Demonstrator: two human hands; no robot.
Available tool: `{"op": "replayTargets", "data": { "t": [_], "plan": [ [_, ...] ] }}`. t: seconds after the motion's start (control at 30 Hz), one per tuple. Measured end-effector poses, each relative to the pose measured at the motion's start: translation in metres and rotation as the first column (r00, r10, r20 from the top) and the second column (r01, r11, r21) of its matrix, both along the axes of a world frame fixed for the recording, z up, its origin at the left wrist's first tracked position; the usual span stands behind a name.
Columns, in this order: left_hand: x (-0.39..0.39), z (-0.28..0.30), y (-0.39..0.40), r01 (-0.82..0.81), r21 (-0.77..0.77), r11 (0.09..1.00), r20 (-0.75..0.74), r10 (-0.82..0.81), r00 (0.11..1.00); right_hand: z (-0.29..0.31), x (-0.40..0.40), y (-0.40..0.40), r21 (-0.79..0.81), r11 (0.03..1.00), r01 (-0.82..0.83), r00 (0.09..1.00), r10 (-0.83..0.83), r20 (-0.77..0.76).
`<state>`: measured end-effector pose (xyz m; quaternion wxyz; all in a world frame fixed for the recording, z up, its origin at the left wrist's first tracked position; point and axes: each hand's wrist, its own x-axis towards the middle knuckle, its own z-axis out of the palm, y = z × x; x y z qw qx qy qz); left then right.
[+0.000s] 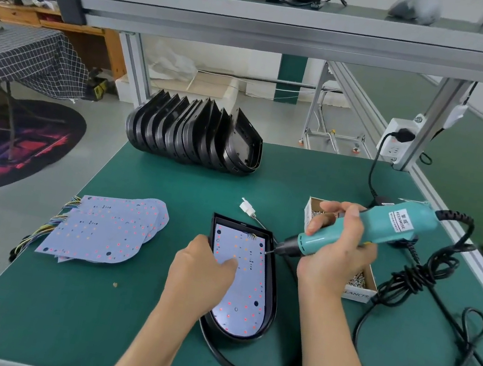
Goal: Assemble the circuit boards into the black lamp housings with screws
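A black lamp housing point(272, 282) lies flat on the green mat with a white circuit board point(248, 291) seated inside it. My left hand point(203, 275) rests on the housing's left edge, thumb pressing on the board. My right hand point(337, 248) grips a teal electric screwdriver point(384, 230), its bit tip touching the board's upper right edge. A white connector point(247, 207) on wires sticks out beyond the housing's top.
A stack of loose circuit boards point(106, 231) lies at the left. A row of several black housings point(197, 134) stands at the back. A screw box point(357, 280) sits behind my right hand. Black power cords point(423, 306) coil at the right.
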<state>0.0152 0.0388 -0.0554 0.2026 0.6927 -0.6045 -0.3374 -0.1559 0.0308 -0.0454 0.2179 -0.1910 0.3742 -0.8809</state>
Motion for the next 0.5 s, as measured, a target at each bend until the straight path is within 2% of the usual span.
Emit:
{"op": "replayTargets", "data": {
  "t": [0.5],
  "plan": [
    [-0.0065, 0.0072, 0.0092, -0.031, -0.086, 0.996, 0.067, 0.037, 0.997, 0.0046, 0.0037, 0.001, -0.004, 1.0, 0.001, 0.997, -0.002, -0.071]
  ]
}}
